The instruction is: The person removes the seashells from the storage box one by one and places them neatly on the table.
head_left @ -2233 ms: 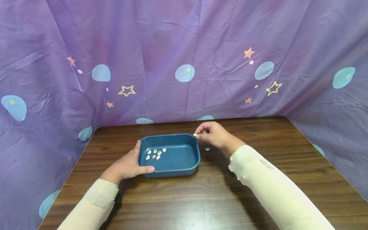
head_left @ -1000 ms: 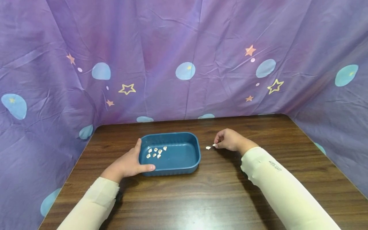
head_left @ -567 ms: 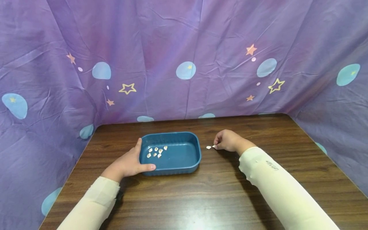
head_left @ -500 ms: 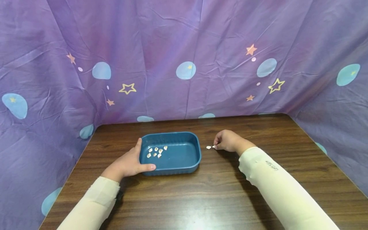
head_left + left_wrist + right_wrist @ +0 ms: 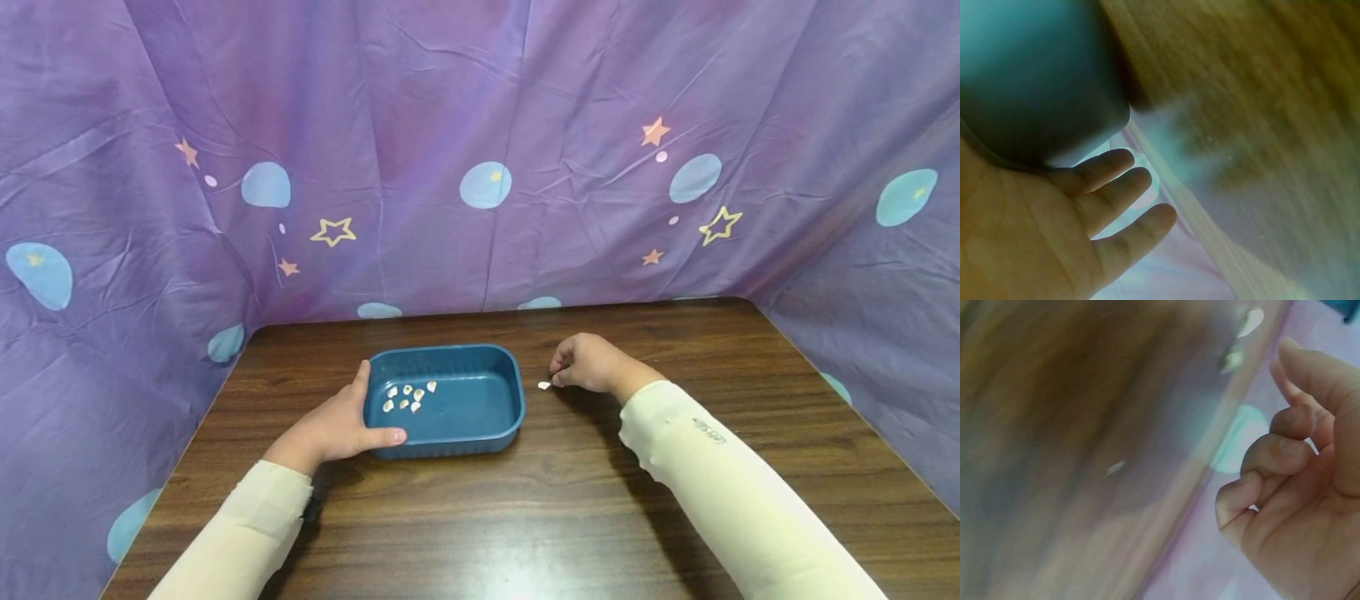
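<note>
Compared with half a second ago, the right hand [image 5: 588, 364] has shifted slightly leftward, nearer the loose piece [image 5: 543, 386]; the blue tray [image 5: 472, 408] keeps its place. At the left, the left hand [image 5: 330, 427] clasps the tray's left end, thumb over the near rim, forefinger by the far corner; a light, steady hold should suit here, without tipping it; inside, seven small pieces [image 5: 418, 394], perhaps shells, lie scattered on the left half of the floor; right of the tray, the loose piece lies on the wooden table [image 5: 465, 533], just beside the right fingertips; those last fingers are curled, thumb and forefinger nearly meeting, and whether they pinch anything I cannot tell; for pieces so thin, fingertips kept low to the wood and a gentle pinch at the edges should work best, leaving any neighbour undisturbed.
</note>
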